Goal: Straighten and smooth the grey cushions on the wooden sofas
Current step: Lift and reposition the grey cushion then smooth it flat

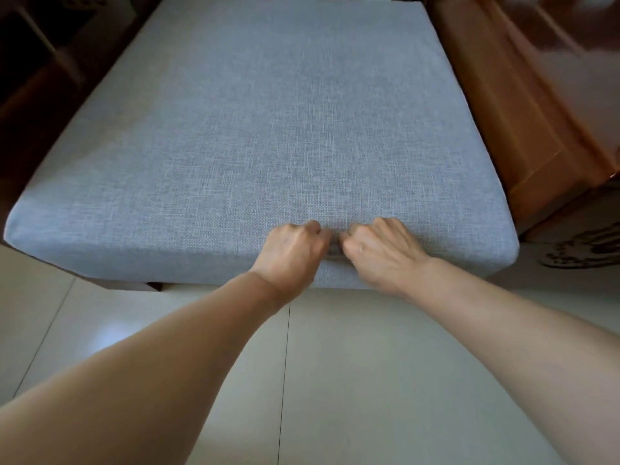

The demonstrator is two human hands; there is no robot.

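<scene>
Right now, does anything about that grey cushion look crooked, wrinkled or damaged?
Nothing much. The grey cushion lies flat and smooth, without stains or tears. The only pucker is at its front edge, where the left hand and right hand pinch the fabric between them.

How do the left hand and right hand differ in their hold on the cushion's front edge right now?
The left hand sits left of the edge's middle, the right hand just right of it. The right hand looks slightly blurred, the left hand sharper. Both have curled fingers pinching the grey cushion fabric at its front edge, knuckles nearly meeting.
</scene>
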